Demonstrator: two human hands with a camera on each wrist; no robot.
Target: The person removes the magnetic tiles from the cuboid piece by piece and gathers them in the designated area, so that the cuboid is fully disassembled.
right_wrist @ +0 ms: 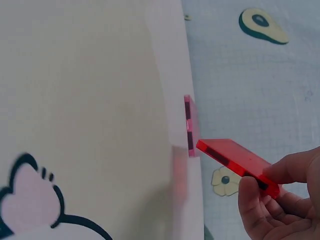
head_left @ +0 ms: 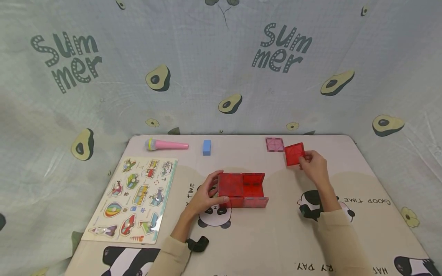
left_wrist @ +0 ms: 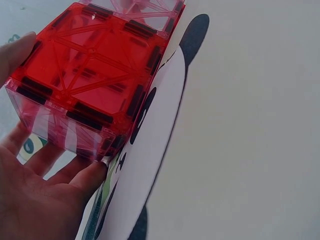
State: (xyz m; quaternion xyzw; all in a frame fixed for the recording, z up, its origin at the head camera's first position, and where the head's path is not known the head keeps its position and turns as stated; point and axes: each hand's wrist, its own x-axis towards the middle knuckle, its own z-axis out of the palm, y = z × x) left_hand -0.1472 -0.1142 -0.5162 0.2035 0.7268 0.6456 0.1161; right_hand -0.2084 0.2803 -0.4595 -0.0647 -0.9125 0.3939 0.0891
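A box built of red and pink translucent magnetic tiles point(head_left: 230, 185) stands mid-table; its left half is covered by a red tile, and its right half is open on top. My left hand point(head_left: 203, 198) grips the box's left end, thumb at the near side and fingers spread along the end wall point(left_wrist: 62, 127). Over the right part of the table, my right hand point(head_left: 315, 168) pinches a single red magnetic tile point(head_left: 293, 154) by one edge between thumb and fingers. In the right wrist view that tile point(right_wrist: 237, 157) is held tilted, near a pink magnetic tile point(right_wrist: 191, 125).
The pink tile point(head_left: 274, 145) lies along the table's back edge. Further left there are a blue block point(head_left: 206, 147) and a pink toy microphone point(head_left: 170, 145). A vehicle picture puzzle board point(head_left: 138, 199) covers the left side. Patterned cloth point(head_left: 207, 76) hangs behind the table.
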